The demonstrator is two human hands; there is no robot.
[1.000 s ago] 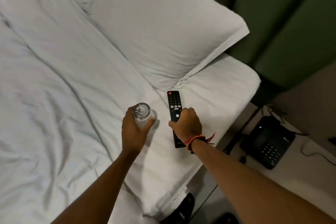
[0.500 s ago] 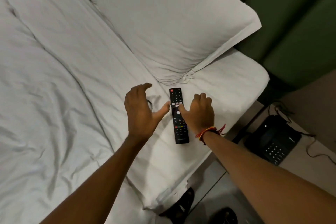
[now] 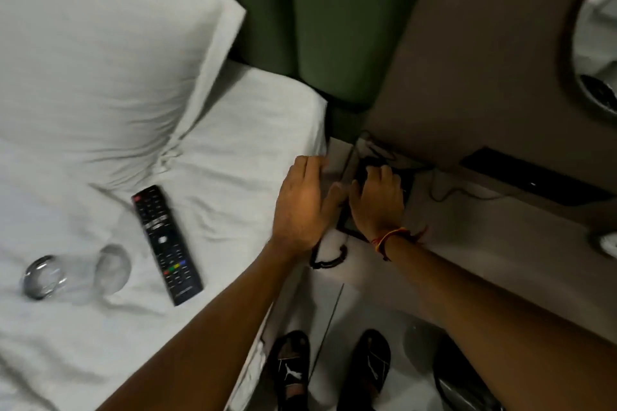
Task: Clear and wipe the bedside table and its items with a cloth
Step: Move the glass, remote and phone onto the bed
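Note:
A black telephone sits on the bedside table, mostly hidden under my hands. My right hand, with a red-yellow thread at the wrist, lies on it with fingers curled over its far edge. My left hand hovers open at the phone's left side, thumb toward it, over the gap by the mattress edge. The phone's coiled cord hangs below. On the white bed, a black remote lies flat and a clear glass lies on its side to its left.
A white pillow fills the upper left against a green headboard. A black panel and a thin cable sit at the table's back. My feet in black sandals stand on the floor between bed and table.
Both hands let go of the glass and remote on the bed and swung right to the telephone. The glass now lies on its side. The view panned right.

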